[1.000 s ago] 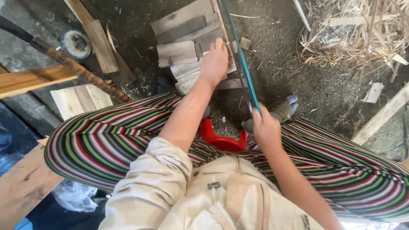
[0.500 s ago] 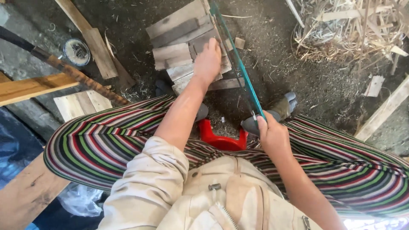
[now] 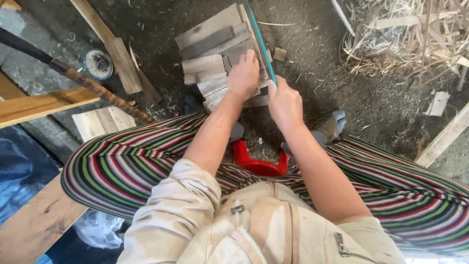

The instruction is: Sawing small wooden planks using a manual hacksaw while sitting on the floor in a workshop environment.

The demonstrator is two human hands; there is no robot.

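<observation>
Sawing | left hand (image 3: pixel 244 73) fingers flat on grey boards (image 3: pixel 215 54) | right hand (image 3: pixel 285 100) fingers gripping green saw (image 3: pixel 259 36); best stroked straight, beside left fingertips.

The person wears a cream zip jacket (image 3: pixel 254 230) with rolled sleeves, multicoloured striped trousers (image 3: pixel 122 166) and grey shoes (image 3: pixel 332 128).

Wood pieces (image 3: pixel 215 54) on ground ahead, stool (image 3: pixel 259 164) beneath, shavings pile (image 3: pixel 405 39) right, planks (image 3: pixel 44 105) left

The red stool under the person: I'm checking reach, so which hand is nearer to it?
Right. The right hand grips the saw straight above the red stool; the left hand presses the wood stack, farther away.
</observation>
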